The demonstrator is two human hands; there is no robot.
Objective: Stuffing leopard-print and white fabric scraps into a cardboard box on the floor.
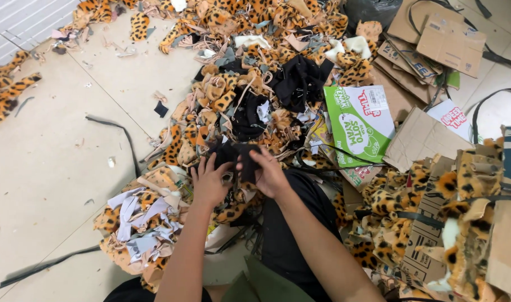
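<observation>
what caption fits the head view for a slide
Both hands, left hand and right hand, grip a black fabric piece over a floor heap of leopard-print scraps beside flattened cardboard.

Black fabric piece (236, 154) between the left hand (209, 182) and right hand (268, 174). Orange-yellow fur scraps (222, 92) with black leopard spots, heaped everywhere. Larger black cloth (297, 81) amid the heap. White and pale grey scraps (135, 215) lower left, mixed with peach. Bright green and white carton (359, 124), red lettering on the white part. Plain brown cardboard (420, 140) at right. Cream floor tiles (43, 162), crossed by a dark strip (118, 131), possibly black or deep grey.
</observation>
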